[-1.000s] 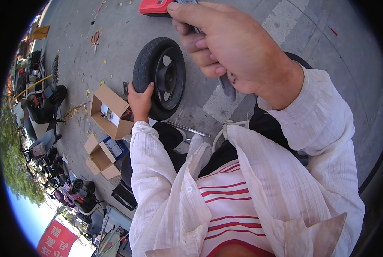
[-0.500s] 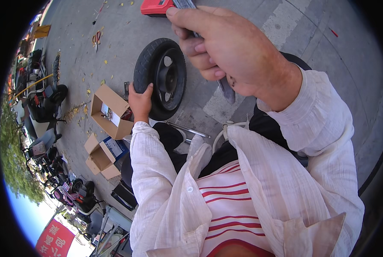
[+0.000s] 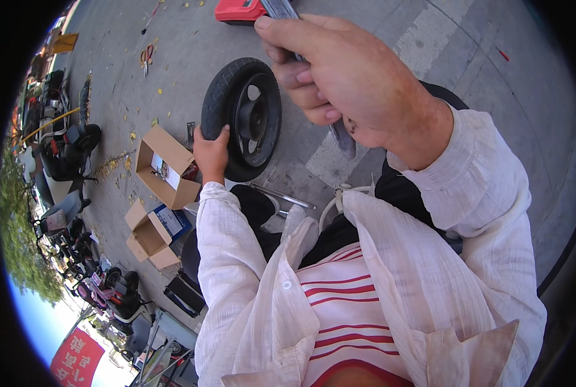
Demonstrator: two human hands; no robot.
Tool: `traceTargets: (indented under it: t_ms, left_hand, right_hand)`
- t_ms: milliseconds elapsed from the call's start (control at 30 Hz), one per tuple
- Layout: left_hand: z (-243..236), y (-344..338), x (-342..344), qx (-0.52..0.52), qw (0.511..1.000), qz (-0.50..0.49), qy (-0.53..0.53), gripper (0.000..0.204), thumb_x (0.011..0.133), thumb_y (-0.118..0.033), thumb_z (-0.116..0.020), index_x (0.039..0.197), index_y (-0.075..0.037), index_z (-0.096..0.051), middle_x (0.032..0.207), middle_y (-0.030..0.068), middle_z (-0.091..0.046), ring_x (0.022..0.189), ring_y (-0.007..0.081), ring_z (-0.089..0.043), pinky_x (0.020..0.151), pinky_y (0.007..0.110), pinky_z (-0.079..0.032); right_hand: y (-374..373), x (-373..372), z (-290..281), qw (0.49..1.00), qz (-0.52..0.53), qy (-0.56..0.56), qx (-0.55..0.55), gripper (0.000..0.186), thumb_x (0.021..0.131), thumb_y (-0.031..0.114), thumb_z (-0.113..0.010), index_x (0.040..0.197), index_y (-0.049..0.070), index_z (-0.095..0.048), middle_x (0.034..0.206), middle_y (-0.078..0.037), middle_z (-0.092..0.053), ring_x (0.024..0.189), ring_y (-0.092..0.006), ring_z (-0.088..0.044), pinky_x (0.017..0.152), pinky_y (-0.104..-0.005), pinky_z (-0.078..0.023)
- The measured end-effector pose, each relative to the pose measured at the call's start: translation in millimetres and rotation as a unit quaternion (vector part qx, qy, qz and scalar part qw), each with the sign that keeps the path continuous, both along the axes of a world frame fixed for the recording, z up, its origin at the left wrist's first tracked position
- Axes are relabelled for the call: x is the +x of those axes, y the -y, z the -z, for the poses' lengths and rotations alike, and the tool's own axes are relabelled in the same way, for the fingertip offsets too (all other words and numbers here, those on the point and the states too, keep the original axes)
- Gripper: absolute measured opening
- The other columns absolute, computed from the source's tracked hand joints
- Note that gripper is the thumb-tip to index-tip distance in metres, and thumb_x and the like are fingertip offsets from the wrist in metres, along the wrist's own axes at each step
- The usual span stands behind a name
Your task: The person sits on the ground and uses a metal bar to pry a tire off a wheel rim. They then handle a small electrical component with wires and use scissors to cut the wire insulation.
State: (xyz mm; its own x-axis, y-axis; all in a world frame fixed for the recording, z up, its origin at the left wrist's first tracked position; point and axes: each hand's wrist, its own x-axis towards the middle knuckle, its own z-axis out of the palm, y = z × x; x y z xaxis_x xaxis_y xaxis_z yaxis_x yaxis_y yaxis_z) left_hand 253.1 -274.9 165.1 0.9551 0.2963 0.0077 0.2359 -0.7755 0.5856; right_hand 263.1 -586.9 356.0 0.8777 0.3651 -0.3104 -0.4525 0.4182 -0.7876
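My left hand (image 3: 212,149) grips the left side of a black scooter tyre (image 3: 218,90) on a black rim (image 3: 257,115), held upright at a slight tilt on the pavement. My right hand (image 3: 342,84), raised close to the camera, is closed around a long, flat grey metal bar (image 3: 342,140); its fingers hide part of it. A red case (image 3: 238,9) lies beyond that fist. Chrome metal bars (image 3: 281,195) lie by my black-trousered legs, below the wheel.
Two open cardboard boxes (image 3: 183,192) (image 3: 145,240) and a blue printed box (image 3: 178,222) sit left of me. An orange-handled tool (image 3: 147,55) lies on the pavement (image 3: 513,109), as does a small red stick (image 3: 502,53). Parked scooters (image 3: 65,161) and a red banner (image 3: 75,358) line the left side.
My right hand has moved slightly down with the bar in its grip. The wheel and my left hand have shifted very slightly to the right.
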Motion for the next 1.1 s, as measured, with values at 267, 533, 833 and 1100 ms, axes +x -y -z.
traceTargets:
  t_ms: [267,533,833,1100]
  left_hand:
    - [8.0,1.7,0.1,0.034,0.999,-0.017,0.005,0.071,0.071,-0.043,-0.077,0.121,0.002,-0.055,0.108,0.0236,-0.065,0.100,0.0360,-0.063,0.088,0.040,-0.047]
    - [7.8,-2.6,-2.2,0.021,0.999,-0.031,0.008,0.076,0.073,-0.049,-0.075,0.124,0.003,-0.053,0.111,0.0252,-0.064,0.104,0.0379,-0.063,0.091,0.040,-0.047]
    - [11.2,1.3,-1.7,0.012,0.999,-0.049,0.010,0.071,0.077,-0.053,-0.072,0.116,0.004,-0.060,0.105,0.0257,-0.066,0.098,0.0378,-0.065,0.088,0.041,-0.048]
    - [-6.7,11.3,-4.3,0.009,0.998,-0.055,0.017,0.063,0.077,-0.051,-0.072,0.111,0.000,-0.061,0.095,0.0243,-0.068,0.090,0.0410,-0.066,0.079,0.043,-0.050]
  right_hand:
    - [-3.0,1.4,-3.4,1.000,-0.016,-0.011,-0.010,0.030,0.093,0.027,-0.052,0.070,0.009,-0.046,0.063,0.002,-0.043,0.046,-0.0048,-0.032,0.041,-0.0235,-0.025]
    - [-8.7,0.2,-2.2,0.999,-0.024,-0.020,-0.025,0.027,0.094,0.028,-0.052,0.074,0.010,-0.046,0.064,0.004,-0.043,0.048,-0.0038,-0.033,0.041,-0.0226,-0.025]
    - [-8.5,0.1,-1.2,0.999,-0.034,-0.017,-0.035,0.028,0.095,0.029,-0.052,0.076,0.010,-0.046,0.063,0.004,-0.042,0.047,-0.0031,-0.033,0.041,-0.0214,-0.024]
    - [-16.5,3.2,-10.7,0.996,-0.051,-0.051,-0.049,0.029,0.097,0.034,-0.053,0.079,0.013,-0.044,0.061,0.008,-0.034,0.046,-0.0008,-0.025,0.039,-0.0202,-0.020]
